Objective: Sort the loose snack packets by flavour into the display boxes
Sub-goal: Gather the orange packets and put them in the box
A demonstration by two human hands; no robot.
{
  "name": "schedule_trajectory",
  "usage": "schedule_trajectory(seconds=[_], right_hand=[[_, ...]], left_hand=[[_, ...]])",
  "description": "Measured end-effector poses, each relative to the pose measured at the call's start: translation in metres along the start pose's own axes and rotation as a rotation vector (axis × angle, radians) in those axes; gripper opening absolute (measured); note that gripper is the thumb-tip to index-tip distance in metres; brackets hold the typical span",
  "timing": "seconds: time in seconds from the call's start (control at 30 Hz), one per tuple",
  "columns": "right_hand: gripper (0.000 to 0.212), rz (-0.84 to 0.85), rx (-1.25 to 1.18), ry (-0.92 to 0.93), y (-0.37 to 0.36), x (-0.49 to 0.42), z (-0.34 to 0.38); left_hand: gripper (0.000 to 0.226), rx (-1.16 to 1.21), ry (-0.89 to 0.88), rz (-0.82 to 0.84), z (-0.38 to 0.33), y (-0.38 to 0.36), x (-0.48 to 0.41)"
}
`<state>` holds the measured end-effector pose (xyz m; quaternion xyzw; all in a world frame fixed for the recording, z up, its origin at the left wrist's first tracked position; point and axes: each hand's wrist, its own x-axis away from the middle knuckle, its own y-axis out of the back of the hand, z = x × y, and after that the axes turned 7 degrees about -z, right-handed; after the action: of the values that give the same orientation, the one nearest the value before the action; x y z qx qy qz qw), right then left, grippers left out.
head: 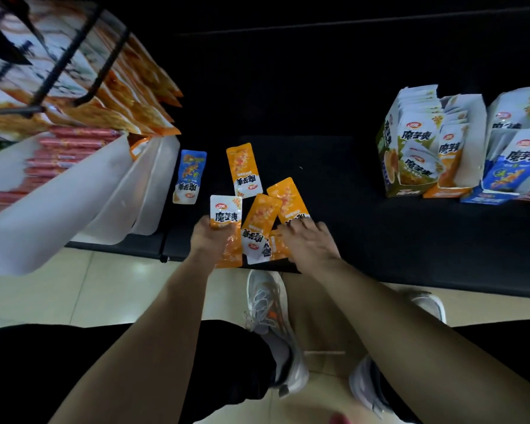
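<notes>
Several loose packets lie on the black shelf: a blue one at the left, and orange ones in the middle. My left hand grips an orange packet whose white end sticks out past the fingers. My right hand rests with spread fingers on the lower end of the rightmost orange packet and on another orange packet partly hidden beneath it. At the right stand the green display box, the orange display box and the blue display box, each with upright packets.
White plastic trays holding red sausages jut out at the left. Orange snack bags hang above them on a black rack. The shelf's front edge runs just past my hands; below are tiled floor and grey shoes.
</notes>
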<state>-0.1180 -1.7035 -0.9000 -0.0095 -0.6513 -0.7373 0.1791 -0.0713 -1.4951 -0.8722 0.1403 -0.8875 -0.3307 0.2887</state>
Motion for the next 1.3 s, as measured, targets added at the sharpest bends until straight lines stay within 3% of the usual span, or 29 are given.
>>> schedule_trajectory(seconds=[0.2,0.33,0.43,0.53,0.6,0.73,0.8,0.87,1.0,1.07,1.2,1.3], right_hand=[[0.087,0.073,-0.042,-0.146,0.004,0.0,-0.022],[0.062,0.076,-0.169,-0.215,0.004,0.011,-0.043],[0.025,0.035,-0.443,-0.485,0.013,0.017,-0.059],[0.019,-0.12,-0.704,-0.759,0.023,0.016,-0.07],[0.015,-0.158,-0.929,-0.792,0.028,0.015,-0.07],[0.008,-0.076,-1.254,-0.647,0.031,0.012,-0.049],[0.019,0.0,-1.195,-0.605,0.028,0.006,-0.036],[0.031,-0.022,-1.006,-0.609,0.024,-0.001,-0.028],[0.024,-0.119,-0.79,-0.564,0.017,-0.019,-0.022],[0.038,-0.07,-0.626,-0.454,0.01,-0.03,-0.017],[0.077,-0.066,-0.329,-0.489,-0.003,-0.042,0.002],[0.071,-0.109,-0.289,-0.521,-0.007,-0.044,0.01]], left_hand=[[0.026,0.11,0.044,0.093,-0.012,-0.018,0.004],[0.025,0.223,0.102,0.096,-0.02,-0.028,0.007],[0.014,0.287,0.164,0.136,-0.022,-0.039,0.011],[0.014,0.33,0.238,0.176,-0.031,-0.048,0.019],[0.025,0.377,0.28,0.219,-0.037,-0.056,0.023],[0.027,0.555,0.25,0.414,-0.048,-0.065,0.04],[0.017,0.517,0.109,0.491,-0.049,-0.069,0.046],[0.013,0.401,0.021,0.421,-0.047,-0.068,0.041],[0.023,0.332,0.126,0.117,-0.044,-0.044,0.01],[0.03,0.346,0.203,-0.026,-0.033,-0.029,-0.009],[0.038,0.36,0.19,-0.03,-0.027,-0.025,-0.012],[0.035,0.399,0.211,-0.051,-0.028,-0.028,-0.007]])
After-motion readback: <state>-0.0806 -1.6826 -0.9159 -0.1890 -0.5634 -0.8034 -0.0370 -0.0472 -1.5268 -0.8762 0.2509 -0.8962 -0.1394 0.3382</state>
